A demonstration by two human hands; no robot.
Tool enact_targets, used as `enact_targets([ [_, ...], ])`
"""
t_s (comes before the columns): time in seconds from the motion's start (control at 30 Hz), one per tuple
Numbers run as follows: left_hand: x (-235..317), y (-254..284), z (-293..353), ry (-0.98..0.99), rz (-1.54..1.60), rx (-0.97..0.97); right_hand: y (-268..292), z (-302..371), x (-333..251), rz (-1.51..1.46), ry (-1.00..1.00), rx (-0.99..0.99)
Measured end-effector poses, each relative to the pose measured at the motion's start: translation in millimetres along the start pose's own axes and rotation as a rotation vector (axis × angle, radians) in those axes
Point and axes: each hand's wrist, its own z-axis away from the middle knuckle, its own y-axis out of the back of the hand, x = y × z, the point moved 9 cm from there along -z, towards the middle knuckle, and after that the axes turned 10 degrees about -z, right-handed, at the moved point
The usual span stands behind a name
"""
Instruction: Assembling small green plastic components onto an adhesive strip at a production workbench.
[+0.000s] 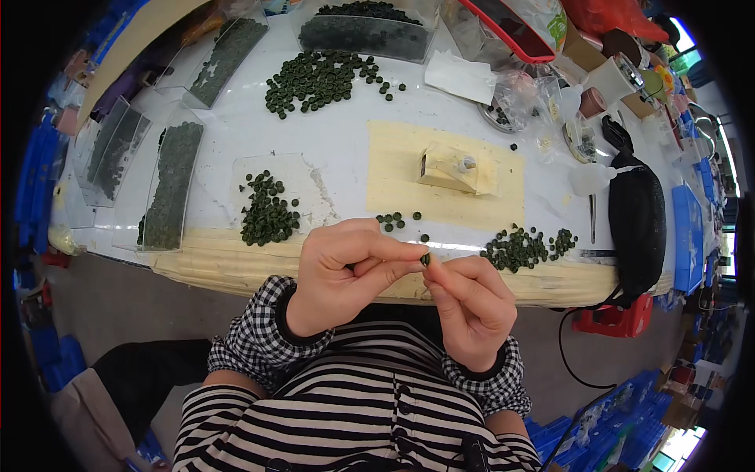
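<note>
My left hand (pixel 346 271) and my right hand (pixel 472 305) meet fingertip to fingertip over the table's near edge. Pinched between them is a small dark green round piece (pixel 425 259), mostly covered by the fingers. Just beyond the fingertips lie several loose pieces (pixel 397 220) of the same kind. A heap of green pieces (pixel 269 212) sits beyond my left hand, partly on a clear sheet. Another spread of green pieces (pixel 523 250) lies to the right of my right hand. Straight ahead, a small cream-coloured block (pixel 452 169) with a white nozzle-like tip stands on a yellow sheet (pixel 393 189).
Clear boxes of green pieces (pixel 169 185) stand at the left, with another clear box (pixel 366 35) at the back beside a large pile (pixel 314 82). White paper (pixel 460 76), a red-edged phone (pixel 511 31), a small white bottle (pixel 591 179), tweezers (pixel 593 218) and a black pouch (pixel 637 224) occupy the right.
</note>
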Motion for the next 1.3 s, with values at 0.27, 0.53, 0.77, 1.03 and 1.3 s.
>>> enact_targets([
  [0.27,-2.2,-1.3,-0.5,0.032,-0.008,-0.016,-0.9,1.1,0.0,0.038,0.009,-0.002],
  [0.53,-3.8,-2.8,-0.5,0.061,-0.031,-0.025,-0.5,0.9,3.1,0.062,-0.007,-0.022],
  [0.77,-3.3,3.4,-0.1,0.043,-0.509,-0.089,55.6,-6.4,2.4,0.571,0.07,0.182],
  [1.03,-6.5,5.9,-2.7,0.112,-0.347,-0.088,65.3,-12.8,12.9,0.808,-0.056,0.081],
  [1.3,-43.3,-9.5,16.1,0.764,1.325,0.103,55.4,-17.8,12.1,0.651,-0.062,0.07],
])
